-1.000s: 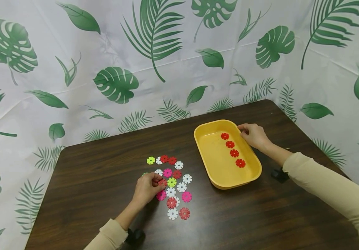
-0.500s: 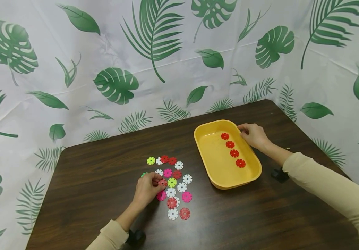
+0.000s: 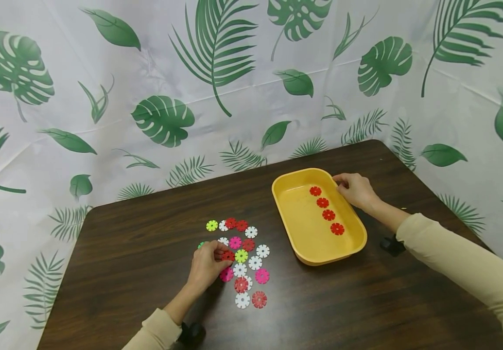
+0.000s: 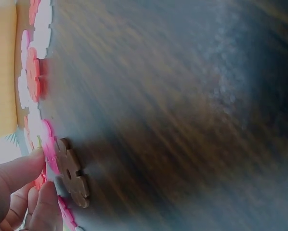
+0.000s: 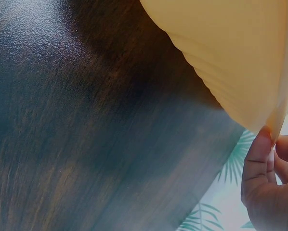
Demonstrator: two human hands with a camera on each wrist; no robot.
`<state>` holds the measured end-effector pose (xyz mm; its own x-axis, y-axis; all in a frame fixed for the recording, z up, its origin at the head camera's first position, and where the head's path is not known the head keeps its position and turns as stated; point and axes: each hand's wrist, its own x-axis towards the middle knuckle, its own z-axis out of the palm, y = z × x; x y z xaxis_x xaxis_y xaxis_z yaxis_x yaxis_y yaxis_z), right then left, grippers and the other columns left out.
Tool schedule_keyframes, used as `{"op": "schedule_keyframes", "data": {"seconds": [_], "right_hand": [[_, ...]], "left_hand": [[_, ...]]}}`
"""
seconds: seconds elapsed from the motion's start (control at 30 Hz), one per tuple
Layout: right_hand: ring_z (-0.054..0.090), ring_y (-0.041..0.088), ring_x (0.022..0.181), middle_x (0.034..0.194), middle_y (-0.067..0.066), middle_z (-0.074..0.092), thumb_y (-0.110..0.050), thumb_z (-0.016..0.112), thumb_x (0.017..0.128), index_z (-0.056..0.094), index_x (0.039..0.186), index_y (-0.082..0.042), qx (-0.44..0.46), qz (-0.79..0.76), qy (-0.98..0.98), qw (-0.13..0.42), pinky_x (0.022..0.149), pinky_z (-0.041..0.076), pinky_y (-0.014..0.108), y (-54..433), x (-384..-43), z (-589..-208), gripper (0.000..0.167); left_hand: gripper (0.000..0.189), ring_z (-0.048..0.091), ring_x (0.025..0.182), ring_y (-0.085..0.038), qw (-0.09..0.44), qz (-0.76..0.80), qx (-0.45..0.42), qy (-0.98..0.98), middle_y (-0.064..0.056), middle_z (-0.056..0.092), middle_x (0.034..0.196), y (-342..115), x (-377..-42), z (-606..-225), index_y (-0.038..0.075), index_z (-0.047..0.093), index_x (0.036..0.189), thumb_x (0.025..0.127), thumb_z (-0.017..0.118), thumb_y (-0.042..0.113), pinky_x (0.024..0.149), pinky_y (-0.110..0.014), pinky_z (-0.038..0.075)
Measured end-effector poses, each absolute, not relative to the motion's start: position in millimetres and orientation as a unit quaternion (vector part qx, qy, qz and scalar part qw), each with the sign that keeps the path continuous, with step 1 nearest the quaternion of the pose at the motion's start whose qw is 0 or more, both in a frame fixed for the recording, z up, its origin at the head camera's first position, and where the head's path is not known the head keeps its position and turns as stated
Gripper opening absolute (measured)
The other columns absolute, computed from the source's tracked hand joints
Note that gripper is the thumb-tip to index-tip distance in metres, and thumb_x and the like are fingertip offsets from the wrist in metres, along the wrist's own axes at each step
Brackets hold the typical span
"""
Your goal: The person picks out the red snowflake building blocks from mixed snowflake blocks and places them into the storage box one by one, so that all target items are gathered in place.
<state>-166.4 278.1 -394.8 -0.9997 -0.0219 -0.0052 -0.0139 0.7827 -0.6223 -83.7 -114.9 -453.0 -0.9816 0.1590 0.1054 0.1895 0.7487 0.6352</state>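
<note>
My left hand [image 3: 206,265] reaches into a loose cluster of flat, notched plastic discs. Between its thumb and fingers it pinches a red disc [image 3: 228,255], mostly covered by the fingers in the left wrist view. Right by that hand lie a yellow-green disc [image 3: 241,256], a pink disc [image 3: 227,274] and a brown disc [image 4: 72,173]. On the other side, my right hand [image 3: 356,188] holds the far right rim of a yellow tray [image 3: 292,238], thumb and fingers on either side of the edge. Several red discs [image 3: 328,215] sit in a slanting row inside the tray.
More discs in white, red and pink spread toward the front, such as a white disc [image 3: 242,300] and a red disc [image 3: 259,299]. The dark wooden table [image 3: 146,233] ends at a leaf-print cloth [image 3: 242,107] behind. A black strap piece [image 3: 392,246] hangs under the right wrist.
Both hands stay almost in place, the left one at the red disc and the right one at the tray rim. The view shifts very slightly.
</note>
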Motion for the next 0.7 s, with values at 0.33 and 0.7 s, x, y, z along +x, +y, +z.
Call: {"op": "schedule_keyframes", "data": {"seconds": [0.33, 0.7], "right_hand": [[0.056, 0.026, 0.074, 0.102, 0.026, 0.061, -0.001, 0.051, 0.094, 0.054, 0.123, 0.010, -0.011, -0.329, 0.944, 0.005, 0.067, 0.054, 0.033, 278.6, -166.3, -395.1, 0.031], [0.055, 0.026, 0.074, 0.101, 0.026, 0.061, -0.001, 0.051, 0.094, 0.054, 0.122, 0.010, -0.015, -0.326, 0.945, 0.000, 0.066, 0.054, 0.032, 278.7, -166.7, -395.5, 0.031]], "left_hand": [[0.023, 0.059, 0.073, -0.015, 0.042, -0.355, -0.099, -0.929, -0.005, 0.061, 0.079, -114.1, -83.6, -453.6, 0.007, 0.069, 0.086, 0.068, 0.082, 0.004, 0.064, -0.023, 0.051], [0.020, 0.060, 0.070, -0.014, 0.034, -0.387, -0.099, -0.916, -0.006, 0.064, 0.078, -115.3, -85.7, -453.9, 0.005, 0.069, 0.085, 0.070, 0.079, -0.003, 0.062, -0.021, 0.050]]}}
